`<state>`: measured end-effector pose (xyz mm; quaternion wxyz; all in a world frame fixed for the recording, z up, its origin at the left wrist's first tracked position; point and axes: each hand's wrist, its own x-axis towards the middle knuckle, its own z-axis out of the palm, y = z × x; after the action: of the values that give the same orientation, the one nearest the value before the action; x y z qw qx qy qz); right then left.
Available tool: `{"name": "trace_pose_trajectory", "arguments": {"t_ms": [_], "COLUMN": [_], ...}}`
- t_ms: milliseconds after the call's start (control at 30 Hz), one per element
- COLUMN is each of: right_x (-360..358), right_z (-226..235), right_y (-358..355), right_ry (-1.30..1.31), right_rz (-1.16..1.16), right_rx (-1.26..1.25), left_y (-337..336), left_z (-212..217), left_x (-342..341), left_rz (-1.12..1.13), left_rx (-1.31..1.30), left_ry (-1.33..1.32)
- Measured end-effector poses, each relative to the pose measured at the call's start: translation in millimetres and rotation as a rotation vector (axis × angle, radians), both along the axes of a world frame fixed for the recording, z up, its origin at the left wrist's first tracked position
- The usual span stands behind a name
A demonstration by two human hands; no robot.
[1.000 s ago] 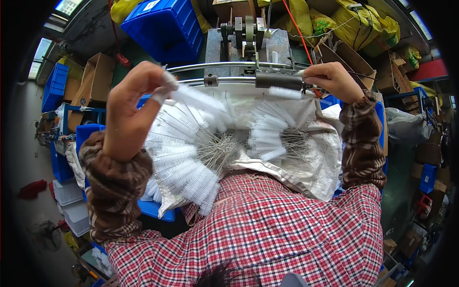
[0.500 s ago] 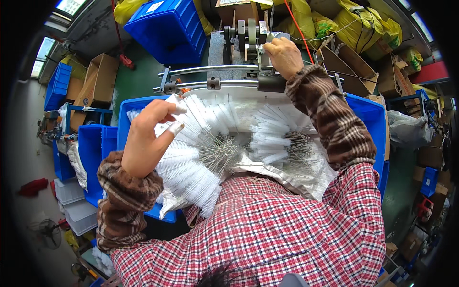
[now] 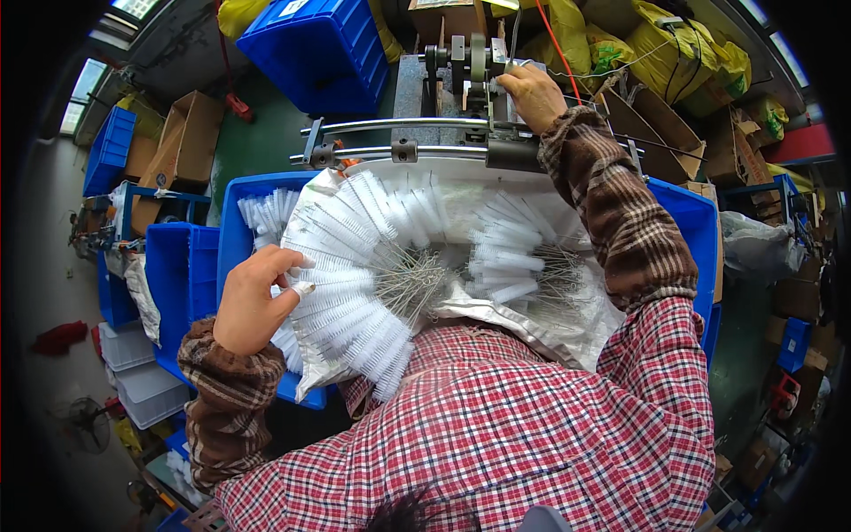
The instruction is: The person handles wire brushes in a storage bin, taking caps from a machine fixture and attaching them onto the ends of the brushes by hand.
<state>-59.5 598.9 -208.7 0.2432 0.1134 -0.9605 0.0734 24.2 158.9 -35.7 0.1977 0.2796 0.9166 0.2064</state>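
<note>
White bristle brushes (image 3: 341,301) with twisted wire stems lie fanned out on a white woven sack (image 3: 567,341) across my lap, their looped wire ends bunched in the middle. A second bunch of brushes (image 3: 505,257) rests to its right. My left hand (image 3: 255,300) is at the left edge of the fan, thumb and forefinger apart, white coverings on the fingertips. Beyond the sack, my right hand (image 3: 534,96) is closed at a metal machine (image 3: 461,75) with rollers, beside its wheel. What the right fingers grip is hidden.
A blue bin (image 3: 232,199) sits under the sack, with more brushes at its left. Two steel rods (image 3: 381,127) cross in front of the machine. A large blue crate (image 3: 310,58) stands at the far left; cardboard boxes (image 3: 651,115) and yellow sacks (image 3: 683,49) are at the far right.
My left hand has moved down and slightly left, lower along the edge of the brush fan. The right hand stays closed at the machine.
</note>
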Motion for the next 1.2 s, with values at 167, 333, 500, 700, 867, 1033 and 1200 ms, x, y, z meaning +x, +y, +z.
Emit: {"name": "trace_pose_trajectory", "arguments": {"t_ms": [167, 333, 500, 700, 867, 1033, 1200], "right_x": [33, 70, 59, 30, 33, 55, 48], "right_z": [13, 15, 11, 16, 14, 15, 4], "right_y": [14, 15, -6, -53, -45, 1, 52], "right_ry": [0.083, -0.016, -0.021, 0.029, -0.004, -0.021, -0.059], "right_rz": [-0.040, -0.359, -0.354, -0.275, -0.258, -0.258, -0.248], "right_rx": [0.011, 0.164, 0.064, 0.085, 0.069, 0.055, 0.000], "left_y": [-2, 1, 2, 8, 12, 6, 43], "left_z": [2, 5, 2, 4, 30, 52, 41], "left_x": [2, 3, 1, 1, -2, -10, -25], "left_rz": [0.103, 0.008, -0.053, -0.035, -0.004, 0.012, -0.119], "left_rx": [-0.055, -0.049, -0.036, 0.102, 0.230, 0.338, 0.369], "left_ry": [-0.131, -0.056, -0.009, -0.005, 0.025, 0.070, -0.026]}}
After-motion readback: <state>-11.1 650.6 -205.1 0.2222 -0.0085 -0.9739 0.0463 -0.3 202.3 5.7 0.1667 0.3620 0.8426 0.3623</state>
